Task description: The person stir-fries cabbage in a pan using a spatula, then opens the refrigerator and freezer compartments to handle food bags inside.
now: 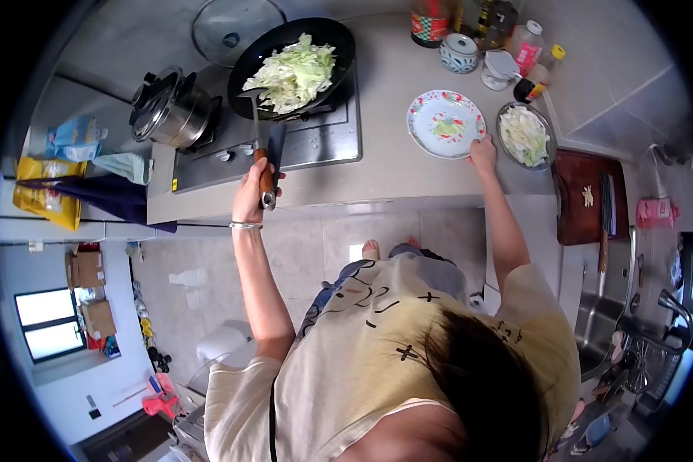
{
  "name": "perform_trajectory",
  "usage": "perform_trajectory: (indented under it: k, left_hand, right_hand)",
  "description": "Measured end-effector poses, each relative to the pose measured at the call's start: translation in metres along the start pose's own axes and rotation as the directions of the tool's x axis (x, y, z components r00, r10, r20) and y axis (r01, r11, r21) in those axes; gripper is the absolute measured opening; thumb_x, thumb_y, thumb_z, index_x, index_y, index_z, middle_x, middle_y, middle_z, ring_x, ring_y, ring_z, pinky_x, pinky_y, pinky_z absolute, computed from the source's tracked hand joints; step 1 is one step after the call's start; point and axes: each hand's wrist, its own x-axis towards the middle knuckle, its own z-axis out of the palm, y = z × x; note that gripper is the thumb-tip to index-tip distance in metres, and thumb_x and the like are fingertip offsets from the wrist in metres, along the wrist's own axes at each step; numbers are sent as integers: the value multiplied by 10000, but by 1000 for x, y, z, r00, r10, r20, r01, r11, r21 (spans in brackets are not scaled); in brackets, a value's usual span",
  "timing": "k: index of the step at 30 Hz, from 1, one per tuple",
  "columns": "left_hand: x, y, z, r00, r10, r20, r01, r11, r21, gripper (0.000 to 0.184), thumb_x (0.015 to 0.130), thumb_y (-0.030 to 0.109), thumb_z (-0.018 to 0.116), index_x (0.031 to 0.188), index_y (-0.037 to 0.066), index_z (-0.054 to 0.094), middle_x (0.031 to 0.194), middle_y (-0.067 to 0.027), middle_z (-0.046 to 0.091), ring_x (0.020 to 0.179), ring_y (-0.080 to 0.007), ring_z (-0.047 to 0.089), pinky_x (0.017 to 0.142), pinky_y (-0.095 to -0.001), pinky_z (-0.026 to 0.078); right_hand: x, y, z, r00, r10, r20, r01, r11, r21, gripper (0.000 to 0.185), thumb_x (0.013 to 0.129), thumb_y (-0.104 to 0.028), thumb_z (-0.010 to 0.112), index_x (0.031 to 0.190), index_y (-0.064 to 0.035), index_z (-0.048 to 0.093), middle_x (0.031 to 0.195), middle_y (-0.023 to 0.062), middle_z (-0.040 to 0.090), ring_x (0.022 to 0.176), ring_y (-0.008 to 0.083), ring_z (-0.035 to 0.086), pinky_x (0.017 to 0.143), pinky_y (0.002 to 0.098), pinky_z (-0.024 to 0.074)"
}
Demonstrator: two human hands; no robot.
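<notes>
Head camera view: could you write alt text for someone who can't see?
A person's left hand holds a wooden-handled spatula at a dark pan of chopped leafy vegetables on a stove. The right hand touches a flowered plate's edge.

The worn camera looks steeply down from just above the person's head, facing the counter, widely spanning torso and floor.

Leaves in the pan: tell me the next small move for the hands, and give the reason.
Probably turn the leaves over with the spatula: they lie heaped in the pan, the left hand grips the spatula's handle, and its far end is at the heap's edge. The right hand is on the plate.
</notes>
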Motion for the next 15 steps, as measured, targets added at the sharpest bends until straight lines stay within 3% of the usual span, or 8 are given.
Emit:
perform_trajectory:
  k: [2,5,6,9,11,12,15]
  left_hand:
    - [-7,7,6,1000,-1,-27,1,1000,27,310,870,320,539,866,10,537,834,-42,542,799,-221,607,499,-301,474]
    - [-2,-1,7,1000,-15,0,15,1000,15,324,860,343,543,841,19,544,803,-112,600,677,-178,590,497,-280,467]
    - [-3,3,5,1000,-16,-2,16,999,43,326,859,345,543,841,20,544,797,-121,604,653,-170,580,497,-275,466]
    - [-8,8,8,1000,-24,0,23,996,84,328,858,350,543,842,22,544,787,-137,611,598,-154,558,498,-265,464]
    - [-9,8,8,1000,-18,1,18,997,70,328,859,347,543,842,20,543,788,-131,611,583,-152,549,500,-261,464]
    - [-5,7,5,999,-39,22,38,999,34,273,863,297,549,825,26,552,774,-45,537,762,-169,592,502,-290,466]
    - [-3,3,4,999,-31,16,31,999,18,276,862,300,552,825,26,551,773,-46,537,754,-170,592,500,-289,466]
  right_hand:
    - [1,-2,3,1000,13,-5,-13,999,-30,356,810,-211,507,1029,65,460,785,270,616,721,366,641,701,451,506]
    - [32,24,5,988,-143,-51,120,942,-313,355,825,-216,495,1033,69,457,768,270,615,759,367,637,720,457,497]
    - [14,8,-1,967,-245,-73,183,861,-474,364,826,-249,516,1050,34,471,826,227,611,780,367,624,688,467,495]
    - [-25,-32,-9,830,-541,-137,381,728,-571,405,809,-303,557,1076,-6,492,934,182,569,864,359,582,692,454,488]
    - [-23,-38,5,761,-648,-27,468,577,-669,413,791,-324,579,1075,-31,517,972,160,535,922,344,541,725,429,481]
    - [-22,-40,12,721,-693,31,504,493,-709,417,782,-335,591,1074,-44,530,992,149,518,951,336,521,741,416,477]
    - [-22,-46,32,748,-652,122,575,546,-610,387,769,-308,611,1057,-53,562,1012,156,510,1006,325,483,820,403,451]
